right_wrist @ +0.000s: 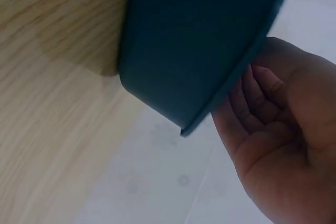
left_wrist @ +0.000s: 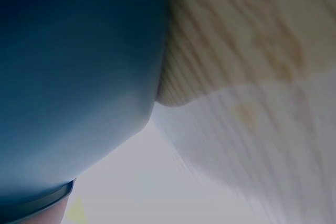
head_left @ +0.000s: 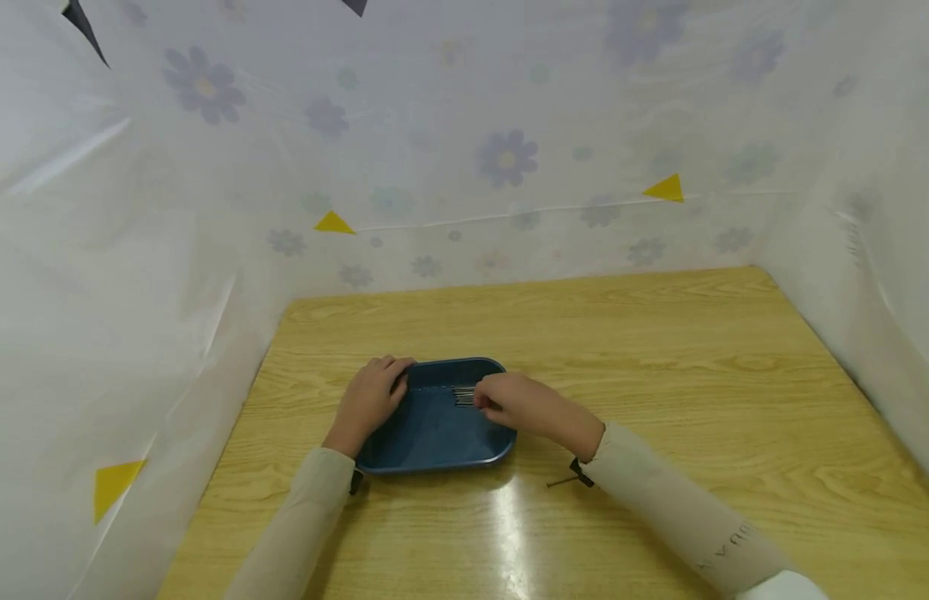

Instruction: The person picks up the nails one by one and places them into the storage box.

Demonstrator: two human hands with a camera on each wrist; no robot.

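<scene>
A dark blue tray (head_left: 442,454) stands on the wooden table. My left hand (head_left: 370,400) grips its far left rim, thumb on the inner side; in the left wrist view the outer wall (left_wrist: 79,77) hides nearly all of that hand. Several thin metal nails (head_left: 464,396) lie side by side inside the tray near its right end. Over their right ends is my right hand (head_left: 520,402), its fingers curled inward. The right wrist view shows the palm (right_wrist: 278,166), but the tray wall covers the fingertips, so whether they pinch a nail is hidden.
A single nail (head_left: 561,482) lies on the table (head_left: 644,350), just right of the tray and by my right wrist. Pale flowered sheeting (head_left: 434,167) hangs behind the table and along both sides, with yellow triangles (head_left: 665,189) stuck on it.
</scene>
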